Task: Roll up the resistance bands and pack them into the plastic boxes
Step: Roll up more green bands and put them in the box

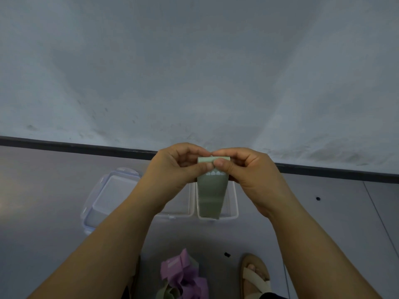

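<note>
Head view: left grip [172, 169] and right grip [248, 171] both pinch the green band [212, 190] above a plastic box [235, 205].

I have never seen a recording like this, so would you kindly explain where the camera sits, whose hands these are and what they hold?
There is no machine here: one camera worn on a person's head looks down at their hands. The left hand and right hand both pinch the folded top end of a green resistance band, which hangs above open clear plastic boxes on the grey floor. A clip-lock lid lies left of them. Purple bands lie bunched near a sandalled foot.
</note>
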Available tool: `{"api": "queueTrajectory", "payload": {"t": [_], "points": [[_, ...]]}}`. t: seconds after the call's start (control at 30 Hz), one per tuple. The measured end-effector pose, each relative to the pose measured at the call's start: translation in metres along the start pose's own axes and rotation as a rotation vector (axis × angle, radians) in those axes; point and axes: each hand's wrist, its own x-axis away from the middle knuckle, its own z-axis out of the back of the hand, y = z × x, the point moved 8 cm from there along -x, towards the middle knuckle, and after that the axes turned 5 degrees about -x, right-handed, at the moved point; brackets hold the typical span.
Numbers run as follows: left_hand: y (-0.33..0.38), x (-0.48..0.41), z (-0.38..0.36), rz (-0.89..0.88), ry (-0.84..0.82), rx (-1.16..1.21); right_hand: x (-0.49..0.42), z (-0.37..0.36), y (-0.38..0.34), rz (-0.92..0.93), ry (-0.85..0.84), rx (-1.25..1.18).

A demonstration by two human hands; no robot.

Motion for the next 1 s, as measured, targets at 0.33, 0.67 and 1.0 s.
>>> {"api": "queueTrajectory", "payload": {"t": [0.33, 0.67, 1.0], "points": [[0.001, 0.000, 0.003, -0.014, -0.014, -0.014, 0.001, 0.000, -0.005, 0.053, 0.006, 0.065], [0.002, -0.002, 0.008, -0.057, 0.047, 0.001, 0.001, -0.003, 0.004, -0.066, -0.026, -0.009], [-0.001, -0.003, 0.007, -0.029, 0.055, 0.081, -0.001, 0.000, 0.007, -0.080, -0.003, -0.055]]}}
